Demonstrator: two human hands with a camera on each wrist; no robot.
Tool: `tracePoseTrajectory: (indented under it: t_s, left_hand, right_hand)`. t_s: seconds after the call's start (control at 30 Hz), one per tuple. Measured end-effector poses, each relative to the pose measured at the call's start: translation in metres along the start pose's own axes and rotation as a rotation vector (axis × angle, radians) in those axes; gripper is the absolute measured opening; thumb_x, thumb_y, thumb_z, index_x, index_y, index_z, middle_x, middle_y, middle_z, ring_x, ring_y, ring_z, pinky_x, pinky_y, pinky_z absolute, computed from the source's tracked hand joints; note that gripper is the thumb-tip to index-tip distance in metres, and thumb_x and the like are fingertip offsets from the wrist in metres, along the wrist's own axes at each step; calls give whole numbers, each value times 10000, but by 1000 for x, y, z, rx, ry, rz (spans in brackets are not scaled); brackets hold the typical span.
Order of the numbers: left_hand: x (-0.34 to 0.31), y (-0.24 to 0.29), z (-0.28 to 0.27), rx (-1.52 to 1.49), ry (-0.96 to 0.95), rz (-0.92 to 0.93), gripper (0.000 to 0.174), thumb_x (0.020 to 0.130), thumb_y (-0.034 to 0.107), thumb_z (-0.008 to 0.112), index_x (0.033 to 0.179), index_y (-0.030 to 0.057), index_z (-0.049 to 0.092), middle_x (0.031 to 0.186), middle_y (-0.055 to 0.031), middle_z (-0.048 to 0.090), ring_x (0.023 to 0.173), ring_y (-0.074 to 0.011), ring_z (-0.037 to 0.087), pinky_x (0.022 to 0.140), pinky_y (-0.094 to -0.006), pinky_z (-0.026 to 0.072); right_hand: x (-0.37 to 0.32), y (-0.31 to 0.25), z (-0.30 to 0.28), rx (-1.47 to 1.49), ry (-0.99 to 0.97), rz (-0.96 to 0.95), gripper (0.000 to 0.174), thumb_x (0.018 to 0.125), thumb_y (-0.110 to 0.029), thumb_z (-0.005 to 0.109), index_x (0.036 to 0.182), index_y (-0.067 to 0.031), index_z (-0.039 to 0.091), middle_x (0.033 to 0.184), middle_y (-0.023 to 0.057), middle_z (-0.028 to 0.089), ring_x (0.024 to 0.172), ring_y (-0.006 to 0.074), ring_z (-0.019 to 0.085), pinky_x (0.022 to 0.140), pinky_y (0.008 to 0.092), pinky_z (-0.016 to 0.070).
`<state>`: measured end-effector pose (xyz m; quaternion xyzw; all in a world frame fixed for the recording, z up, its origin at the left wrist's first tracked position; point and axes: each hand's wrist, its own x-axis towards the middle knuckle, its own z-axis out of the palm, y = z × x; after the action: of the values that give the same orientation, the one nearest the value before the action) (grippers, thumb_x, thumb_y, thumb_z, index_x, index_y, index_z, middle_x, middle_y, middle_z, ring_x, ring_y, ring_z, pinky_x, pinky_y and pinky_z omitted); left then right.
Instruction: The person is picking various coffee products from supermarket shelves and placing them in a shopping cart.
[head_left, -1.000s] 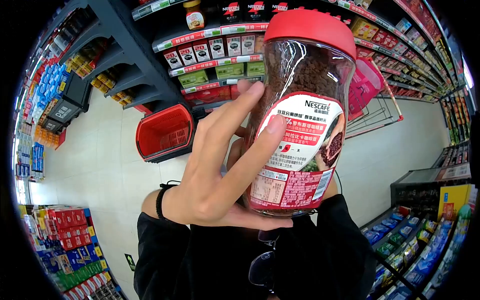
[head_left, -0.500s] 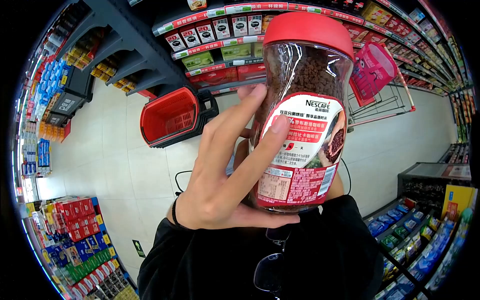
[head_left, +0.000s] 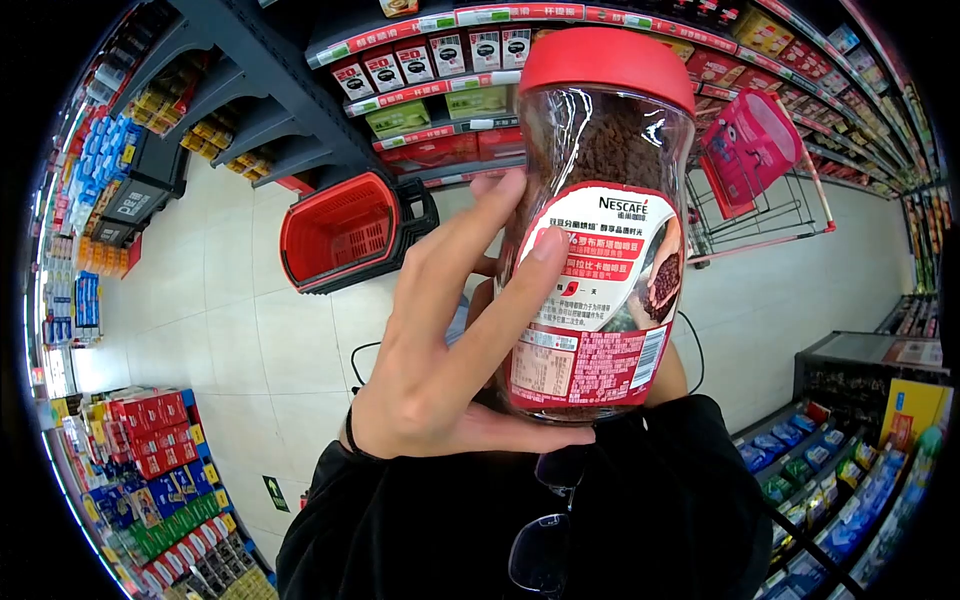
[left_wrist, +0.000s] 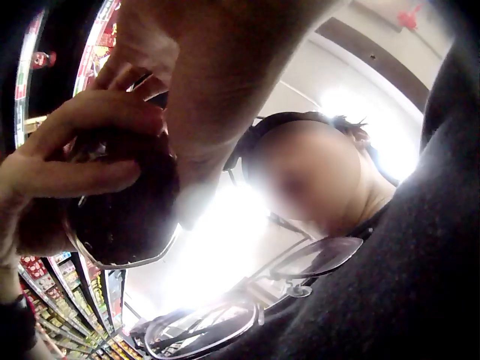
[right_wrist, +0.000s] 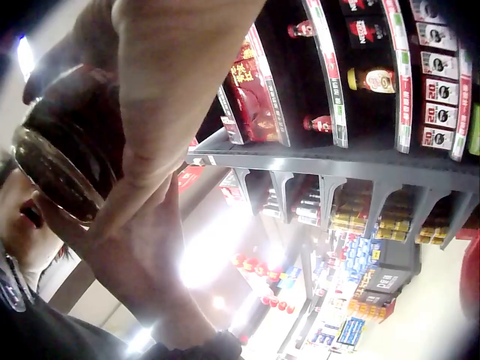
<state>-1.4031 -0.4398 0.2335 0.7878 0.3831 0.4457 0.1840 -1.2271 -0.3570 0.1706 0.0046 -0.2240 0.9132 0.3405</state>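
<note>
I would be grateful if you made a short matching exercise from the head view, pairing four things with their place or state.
Things:
1. Coffee jar
2. Shopping basket
3. Shopping cart
4. Glasses

Places and states:
A. Hanging against the black clothing
B. Toward the right of the picture, bearing a bright pink item
C. Held up by the left hand, its red lid on
D. On the pale floor, left of the left hand

Right pairs: 1-C, 2-D, 3-B, 4-A.
</note>
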Motion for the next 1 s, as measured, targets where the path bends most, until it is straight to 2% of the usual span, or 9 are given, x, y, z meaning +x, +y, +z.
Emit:
tracePoseTrajectory:
  t_s: [1.0]
  left_hand:
    - [13, -32, -4, 24, 10, -61, 1304, 414, 462, 989, 1468, -52, 419, 1508, -332, 338, 1365, -439, 438, 1068, -488, 431]
  right_hand:
    - [34, -2, -19, 82, -43, 56, 1178, 592, -321, 903, 1528, -29, 250, 1444, 192, 454, 1309, 307, 481, 1083, 476, 414]
